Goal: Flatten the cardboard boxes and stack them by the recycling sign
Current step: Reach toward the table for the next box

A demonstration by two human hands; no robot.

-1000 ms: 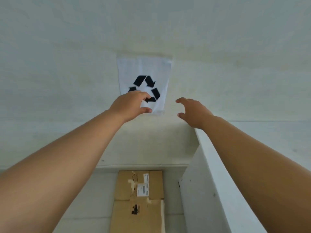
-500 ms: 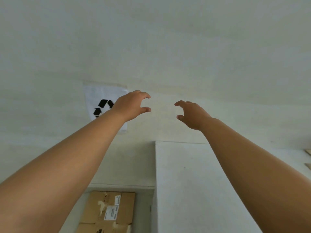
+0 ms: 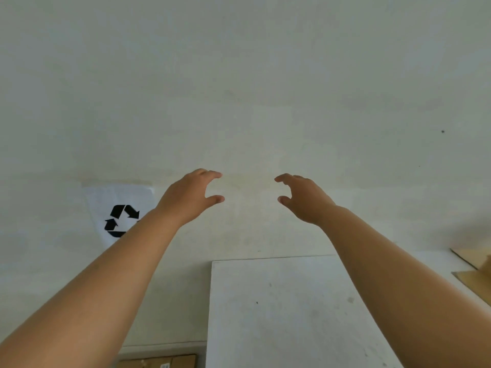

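Both my arms reach forward in front of a white wall. My left hand [image 3: 191, 196] and my right hand [image 3: 303, 199] hang in the air side by side with fingers loosely curled, and neither holds anything. A white paper recycling sign [image 3: 121, 208] with black arrows is taped to the wall at the left, partly behind my left forearm. Below it, at the bottom edge, a flattened brown cardboard box [image 3: 159, 362] lies on the floor by the wall. More brown cardboard [image 3: 475, 272] shows at the right edge, on the white table.
A white table [image 3: 279, 314] stands against the wall under my right arm, its left edge next to the floor gap that holds the flattened box. A white baseboard [image 3: 164, 347] runs along the floor.
The view has swung right and upward: the sign slid to the left, the floor box sank to the bottom edge, and cardboard came into view at the right. Both hands stay raised and hold nothing.
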